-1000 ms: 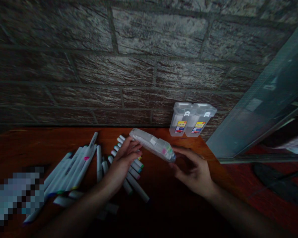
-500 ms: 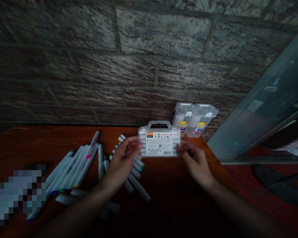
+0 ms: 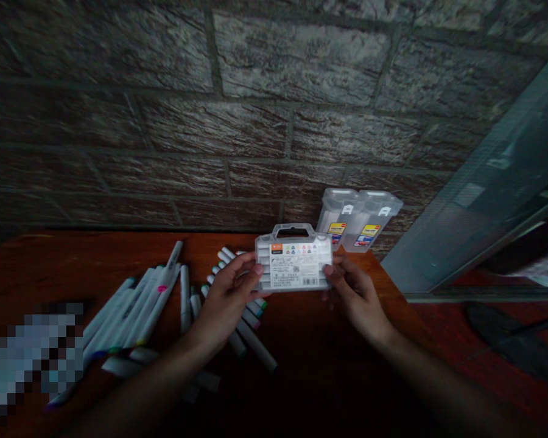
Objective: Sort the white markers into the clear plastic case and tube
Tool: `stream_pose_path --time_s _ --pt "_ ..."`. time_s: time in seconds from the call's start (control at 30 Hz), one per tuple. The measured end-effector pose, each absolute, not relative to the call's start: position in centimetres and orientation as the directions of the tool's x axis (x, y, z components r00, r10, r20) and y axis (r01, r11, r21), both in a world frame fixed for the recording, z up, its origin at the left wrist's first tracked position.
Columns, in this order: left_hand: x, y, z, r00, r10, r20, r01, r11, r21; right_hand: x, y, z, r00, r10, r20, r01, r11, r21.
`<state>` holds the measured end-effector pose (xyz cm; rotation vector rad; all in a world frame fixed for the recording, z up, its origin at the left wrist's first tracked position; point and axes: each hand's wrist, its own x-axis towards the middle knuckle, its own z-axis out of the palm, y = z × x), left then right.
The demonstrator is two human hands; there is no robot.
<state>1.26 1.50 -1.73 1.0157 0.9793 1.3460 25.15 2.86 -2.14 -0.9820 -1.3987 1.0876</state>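
Observation:
Between both hands is a clear plastic marker case (image 3: 294,260) with a carry handle on top and a printed label facing me; white markers show behind the label. My left hand (image 3: 228,289) grips its left side, the thumb on the front face. On the right side, my right hand (image 3: 355,293) holds the edge with its thumb in front and fingers behind. Under and beside my left hand lie loose white markers (image 3: 256,345) with coloured ends, partly covered by the hand and forearm.
A larger spread of white markers (image 3: 132,310) lies on the left of the wooden table (image 3: 55,261). Two clear plastic containers (image 3: 369,222) with yellow labels stand by the brick wall (image 3: 256,128). A grey frame (image 3: 466,194) rises past the table's right edge. A pixelated patch covers the lower left.
The marker case has tilted slightly and its lower edge sits a touch lower. My hands keep their hold on both sides; the loose markers look unmoved.

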Motion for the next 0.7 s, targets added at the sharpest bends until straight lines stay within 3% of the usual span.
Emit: stream_pose_path --time_s 0.4,0.7 --pt "1.27 1.6 -1.79 -0.014 1.0 0.021 -0.281 -0.024 0.959 25.29 3.0 -2.5 -0.124 0.96 0.251 0.013 0.254 -0.967" --pt "1.12 1.72 -1.82 -0.06 0.998 0.035 -0.175 -0.045 0.984 25.38 3.21 -2.43 -0.113 0.958 0.265 0.019 0.269 -0.963"
